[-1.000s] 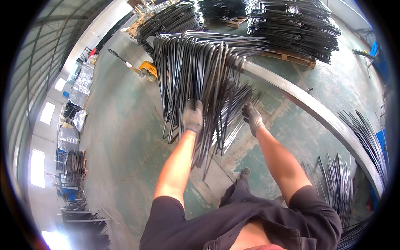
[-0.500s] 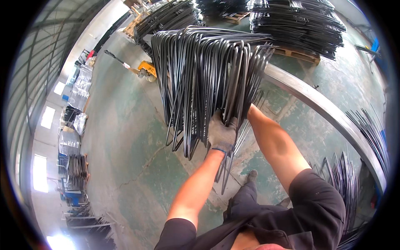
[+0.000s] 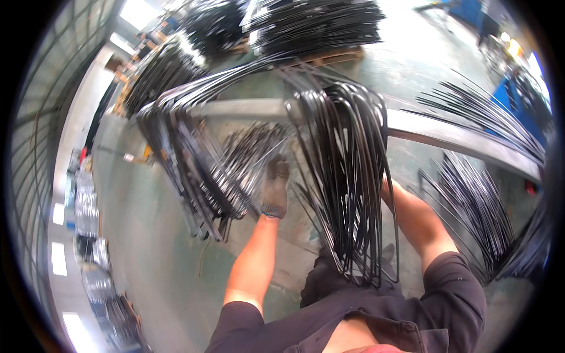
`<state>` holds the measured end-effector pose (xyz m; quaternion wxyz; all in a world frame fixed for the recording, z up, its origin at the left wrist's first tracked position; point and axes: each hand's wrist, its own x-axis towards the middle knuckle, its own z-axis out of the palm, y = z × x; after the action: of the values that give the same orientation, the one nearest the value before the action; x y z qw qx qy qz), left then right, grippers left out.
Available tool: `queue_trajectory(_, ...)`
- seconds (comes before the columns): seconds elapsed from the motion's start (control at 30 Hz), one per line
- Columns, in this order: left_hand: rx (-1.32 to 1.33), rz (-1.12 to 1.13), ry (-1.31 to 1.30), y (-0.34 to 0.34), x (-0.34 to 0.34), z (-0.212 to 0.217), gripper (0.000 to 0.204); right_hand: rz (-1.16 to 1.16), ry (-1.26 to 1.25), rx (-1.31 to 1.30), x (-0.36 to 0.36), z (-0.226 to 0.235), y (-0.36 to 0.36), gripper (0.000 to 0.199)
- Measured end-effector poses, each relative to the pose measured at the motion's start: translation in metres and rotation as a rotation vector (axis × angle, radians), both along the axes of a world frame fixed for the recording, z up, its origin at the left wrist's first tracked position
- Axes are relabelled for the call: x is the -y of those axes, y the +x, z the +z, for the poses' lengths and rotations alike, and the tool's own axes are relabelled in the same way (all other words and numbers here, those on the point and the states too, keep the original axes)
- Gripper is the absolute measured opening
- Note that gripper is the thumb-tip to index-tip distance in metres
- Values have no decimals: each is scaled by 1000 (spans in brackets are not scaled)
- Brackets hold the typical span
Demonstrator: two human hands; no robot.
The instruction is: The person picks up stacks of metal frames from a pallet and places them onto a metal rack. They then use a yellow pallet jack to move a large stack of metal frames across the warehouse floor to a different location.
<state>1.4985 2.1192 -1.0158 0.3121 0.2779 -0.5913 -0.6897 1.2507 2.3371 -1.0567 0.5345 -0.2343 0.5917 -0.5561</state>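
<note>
Black bent metal rods hang over a long square metal beam (image 3: 250, 109) in two groups. My left hand (image 3: 274, 191), in a grey-brown glove, reaches into the gap between them, and its fingers are blurred. Beside it, to the left, hangs one group of bent rods (image 3: 191, 159). The other bundle of bent rods (image 3: 347, 170) hangs in front of my body, its lower ends near my waist. My right forearm (image 3: 418, 217) goes up behind that bundle's right side. The rods hide my right hand, so its grip does not show.
Stacks of black rods (image 3: 318, 26) lie on wooden pallets (image 3: 335, 57) at the back. More bent rods (image 3: 477, 206) hang at the right, near a blue machine (image 3: 509, 97). A yellow pallet jack (image 3: 147, 154) stands at the left. Wrapped goods (image 3: 86, 203) line the left wall.
The single mass of rods is now parted, with one bundle shifted right along the beam and a gap opened. My left hand has come away from the rods it was pressed against. The view has turned right.
</note>
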Motion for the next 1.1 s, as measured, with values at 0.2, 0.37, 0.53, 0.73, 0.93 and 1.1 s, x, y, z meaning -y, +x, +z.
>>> queue_trajectory(0.2,-105,-358,138,-170,-222,54,57,-375,151,-181,-264,50,-69,61)
queue_trajectory(0.37,-150,-490,222,-266,-424,109,52,-1072,145,-556,-518,139,-48,51)
queue_trajectory(0.53,-78,-847,199,-356,-612,141,67,-1959,155,-854,-636,154,59,33)
queue_trajectory(0.73,133,-1118,-569,-385,-700,182,67,-1762,233,-655,-616,121,114,37)
queue_trajectory(0.93,266,-1131,-493,-210,-555,101,48,-1327,271,-565,-562,11,132,34)
queue_trajectory(1.1,302,-609,-692,-77,-344,29,36,-955,284,-548,-500,0,132,20)
